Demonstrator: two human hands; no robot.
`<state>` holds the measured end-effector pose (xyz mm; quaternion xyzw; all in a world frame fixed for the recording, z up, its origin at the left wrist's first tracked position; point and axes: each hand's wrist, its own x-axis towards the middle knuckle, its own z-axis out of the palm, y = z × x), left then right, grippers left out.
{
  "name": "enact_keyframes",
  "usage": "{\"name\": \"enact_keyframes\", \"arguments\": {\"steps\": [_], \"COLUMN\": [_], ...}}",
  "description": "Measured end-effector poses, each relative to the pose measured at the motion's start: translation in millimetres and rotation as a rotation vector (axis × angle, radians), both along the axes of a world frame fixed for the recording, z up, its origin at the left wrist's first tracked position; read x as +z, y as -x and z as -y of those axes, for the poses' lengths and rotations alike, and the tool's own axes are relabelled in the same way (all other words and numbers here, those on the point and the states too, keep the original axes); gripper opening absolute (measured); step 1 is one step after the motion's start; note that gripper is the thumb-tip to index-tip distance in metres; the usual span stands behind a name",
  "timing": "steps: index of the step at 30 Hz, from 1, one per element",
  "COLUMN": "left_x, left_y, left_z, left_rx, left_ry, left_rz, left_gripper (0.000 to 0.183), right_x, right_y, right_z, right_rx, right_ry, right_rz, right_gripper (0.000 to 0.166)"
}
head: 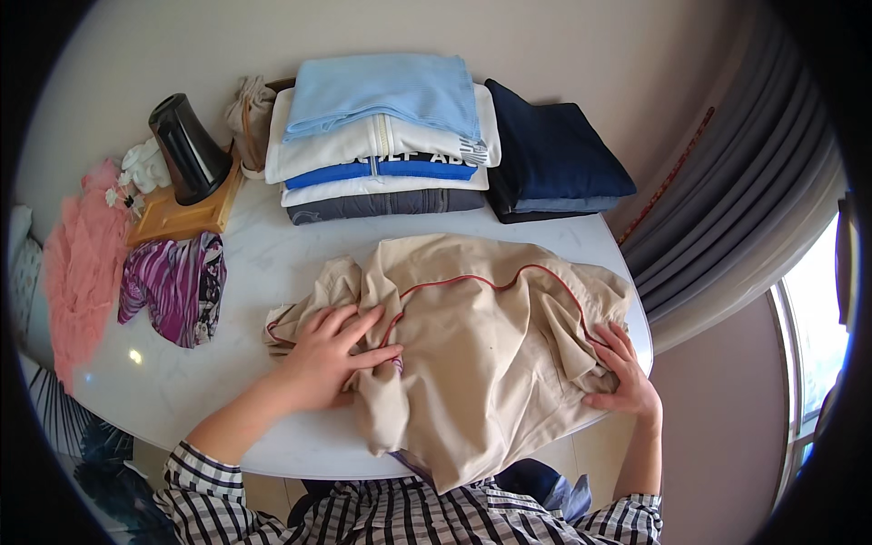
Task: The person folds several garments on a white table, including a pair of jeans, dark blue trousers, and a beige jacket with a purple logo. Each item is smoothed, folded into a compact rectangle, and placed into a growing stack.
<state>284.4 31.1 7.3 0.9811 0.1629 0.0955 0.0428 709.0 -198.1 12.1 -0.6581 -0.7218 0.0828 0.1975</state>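
Note:
A crumpled beige garment (470, 354) with red piping lies spread over the near part of the white table, its lower edge hanging past the rim towards me. My left hand (334, 354) rests with fingers apart on its left side, beside a bunched fold. At the right side, my right hand (620, 375) presses on another bunched part near the table's right edge, fingers spread. Neither hand plainly pinches the cloth. A sliver of purple fabric shows under the garment's lower edge.
The white table (259, 422) carries a stack of folded clothes (381, 157) and folded dark trousers (558, 153) at the back. Leftward are a black vessel (187, 150) on a wooden board (180, 211), a purple patterned cloth (177, 289) and pink tulle (85, 272). Grey curtains (722, 197) hang right.

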Motion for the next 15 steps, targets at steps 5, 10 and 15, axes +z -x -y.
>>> {"name": "enact_keyframes", "arguments": {"steps": [5, 10, 15], "left_x": [-19.5, 26.9, 41.2], "left_y": [-23.1, -40.5, -42.2], "left_z": [4.8, -9.5, -24.6], "left_rx": [0.178, 0.459, 0.121], "left_ry": [0.220, 1.548, 2.137], "left_rz": [0.257, 0.515, 0.734], "left_gripper": [0.019, 0.033, 0.049], "right_x": [-14.6, 24.3, 95.4], "right_y": [2.7, -62.8, -101.4], "right_z": [-12.0, -17.0, -96.8], "right_rx": [-0.289, -0.699, -0.391], "right_ry": [-0.203, -0.549, -0.101], "right_rz": [-0.182, -0.963, -0.654], "right_gripper": [0.025, 0.024, 0.037]}}
